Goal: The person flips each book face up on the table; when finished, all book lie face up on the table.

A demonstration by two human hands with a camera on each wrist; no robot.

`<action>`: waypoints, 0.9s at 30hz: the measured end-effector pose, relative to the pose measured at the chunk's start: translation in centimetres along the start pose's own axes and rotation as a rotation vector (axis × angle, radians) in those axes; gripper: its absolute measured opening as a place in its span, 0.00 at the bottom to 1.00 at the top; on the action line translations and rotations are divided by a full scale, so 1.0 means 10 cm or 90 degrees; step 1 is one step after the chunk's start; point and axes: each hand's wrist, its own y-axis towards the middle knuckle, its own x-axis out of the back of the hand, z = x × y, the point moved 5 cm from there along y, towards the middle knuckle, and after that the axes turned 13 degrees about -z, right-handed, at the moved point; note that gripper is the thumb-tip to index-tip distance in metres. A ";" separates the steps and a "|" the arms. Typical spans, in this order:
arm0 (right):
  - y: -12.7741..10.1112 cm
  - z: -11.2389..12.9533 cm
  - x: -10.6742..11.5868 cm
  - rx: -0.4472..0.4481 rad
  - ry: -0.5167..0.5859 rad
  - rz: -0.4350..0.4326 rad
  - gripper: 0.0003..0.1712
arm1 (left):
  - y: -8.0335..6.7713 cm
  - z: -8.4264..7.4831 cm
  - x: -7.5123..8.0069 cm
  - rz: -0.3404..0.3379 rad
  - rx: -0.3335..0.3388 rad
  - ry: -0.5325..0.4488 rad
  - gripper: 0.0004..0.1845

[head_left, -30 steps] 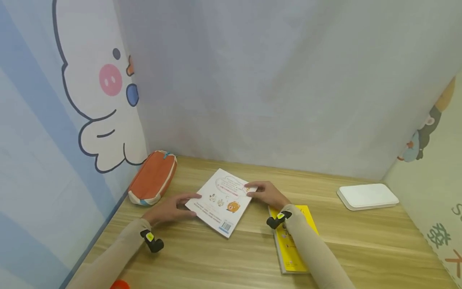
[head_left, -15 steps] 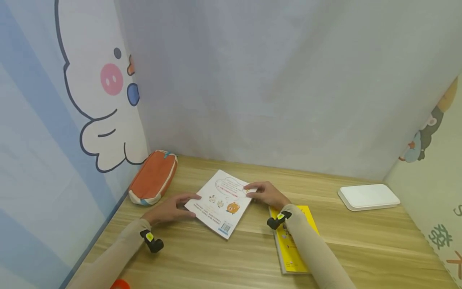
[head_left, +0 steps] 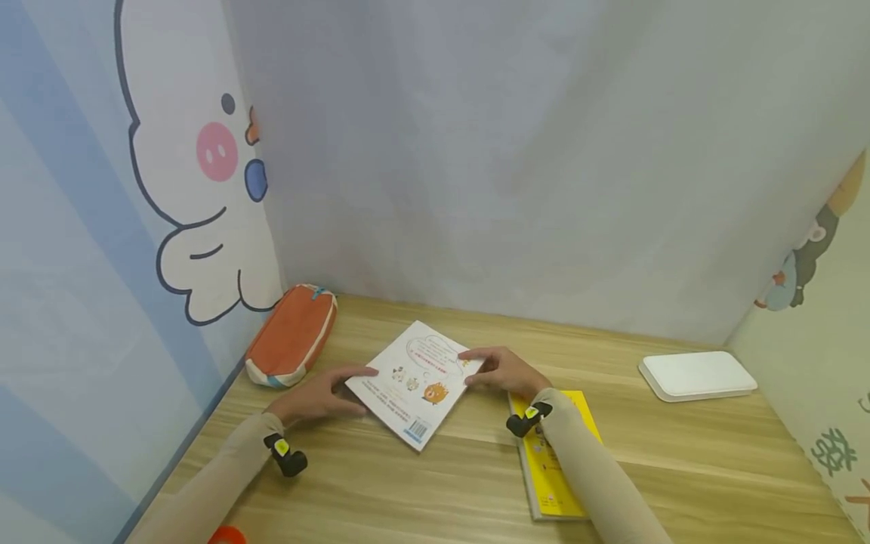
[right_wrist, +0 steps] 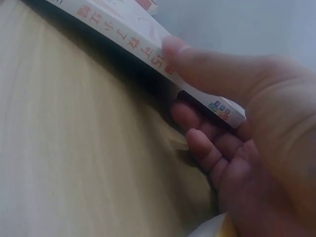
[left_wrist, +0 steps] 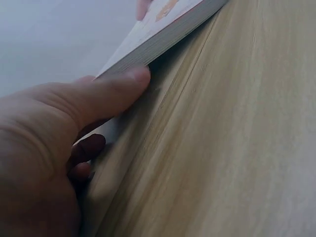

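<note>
A white paperback book point(head_left: 416, 381) with cartoon animals and a barcode on its upward cover lies between both hands, set at a slant. My left hand point(head_left: 322, 397) holds its left corner, and in the left wrist view the thumb point(left_wrist: 136, 79) lies against the page edges. At the right corner my right hand point(head_left: 506, 370) grips the spine side. The right wrist view shows that thumb point(right_wrist: 175, 47) on top of the spine and curled fingers point(right_wrist: 202, 145) beneath. A dark gap shows under the book in both wrist views.
A yellow book point(head_left: 553, 461) lies under the right forearm, partly covered by the sleeve. An orange pencil case point(head_left: 292, 332) rests by the left wall. At the right is a flat white case point(head_left: 700, 374). An orange-red object point(head_left: 227, 536) peeks in at the bottom edge.
The white book has turned slightly, its near corner shifting left. The right thumb has moved a little down along the edge. Both hands stay at the book; the head view has shifted slightly.
</note>
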 end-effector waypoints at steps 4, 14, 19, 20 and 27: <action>-0.01 0.00 -0.01 0.015 0.046 0.014 0.36 | 0.02 0.05 0.00 -0.014 -0.014 0.017 0.33; -0.08 0.05 0.02 0.027 0.001 -0.003 0.35 | 0.00 0.09 0.02 -0.043 -0.063 0.059 0.28; -0.08 0.06 0.02 0.063 -0.050 -0.037 0.27 | -0.03 0.12 0.03 -0.050 -0.038 0.066 0.26; -0.08 0.07 0.04 0.072 -0.061 -0.048 0.26 | -0.03 0.13 0.03 -0.051 -0.032 0.066 0.26; -0.08 0.20 0.16 0.115 -0.119 -0.113 0.22 | 0.03 0.08 0.04 -0.053 -0.021 0.031 0.26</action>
